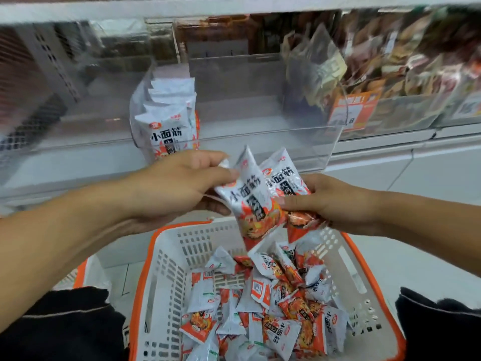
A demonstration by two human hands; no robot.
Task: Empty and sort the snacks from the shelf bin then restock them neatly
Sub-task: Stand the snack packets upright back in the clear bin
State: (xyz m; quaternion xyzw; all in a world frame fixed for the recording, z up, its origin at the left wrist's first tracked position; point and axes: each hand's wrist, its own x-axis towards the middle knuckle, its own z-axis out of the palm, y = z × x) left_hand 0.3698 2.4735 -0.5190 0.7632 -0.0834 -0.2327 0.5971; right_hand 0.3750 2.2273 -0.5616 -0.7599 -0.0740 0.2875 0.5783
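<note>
A shop aisle: white metal shelving (234, 6) runs across the back, with neighbouring clear bins of brown-wrapped snacks (406, 63) off to the right. Just above and beyond the hands sits the clear acrylic shelf bin (260, 142), mostly bare, with a short upright row of white-and-orange foil snack packets (166, 118) stood at its left end. The left hand (177, 188) pinches the top edge of a front packet (247, 204) between thumb and curled fingers; the right hand (335, 204) grips the lower ends of that packet and a second packet (283, 178) behind it, fingers curled round the bundle. How many packets lie in the right hand's stack I cannot tell. Directly below the grip stands a white slotted plastic basket with an orange rim (166, 269), holding a loose heap of the same packets (260, 303) lying every way up. Risks as I judge them: the foil is slick and both holds are on edges only, so a packet could slide out during the hand-over and drop back into the heap. The bundle is fanned, not squared; pushed in like that it may go in crooked or knock over the standing row, which has nothing bracing its right side. Lifting over the bin's front wall may catch a corner.
</note>
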